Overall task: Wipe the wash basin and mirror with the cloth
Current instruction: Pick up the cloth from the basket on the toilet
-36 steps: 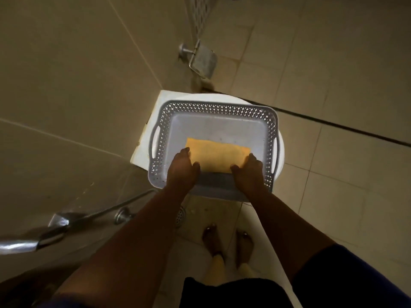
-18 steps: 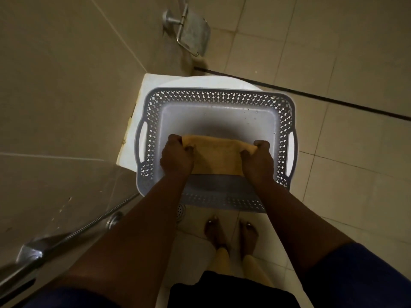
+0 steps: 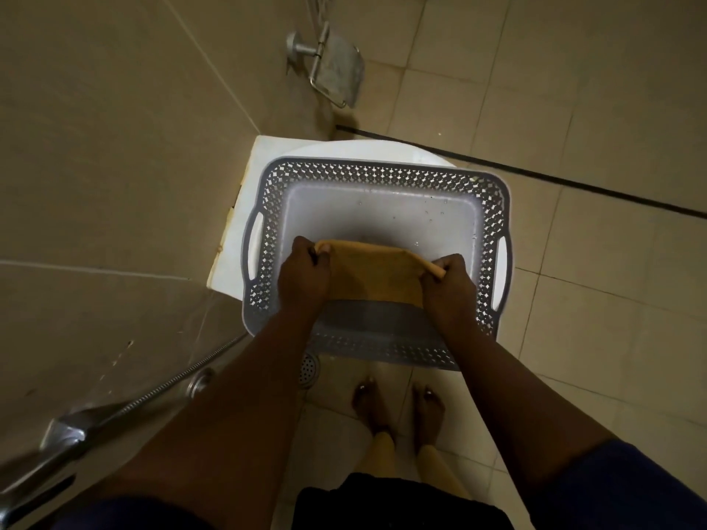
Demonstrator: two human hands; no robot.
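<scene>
An orange cloth (image 3: 373, 271) hangs over the near part of a grey perforated plastic basket (image 3: 375, 174). My left hand (image 3: 304, 275) pinches the cloth's left top corner. My right hand (image 3: 447, 286) grips its right top corner. The cloth is stretched between both hands, and its lower edge hangs just above the basket's bottom. The basket rests on a closed white toilet lid (image 3: 264, 162). No wash basin or mirror is in view.
A tiled wall runs along the left with a metal paper holder (image 3: 336, 66) high up. A hand sprayer (image 3: 63, 434) and its metal hose (image 3: 191, 371) hang at lower left. A floor drain (image 3: 309, 369) lies by my bare feet (image 3: 398, 403) on the tiled floor.
Both hands closed on the cloth's corners and lifted it up off the basket's bottom. The view shifted closer over the basket.
</scene>
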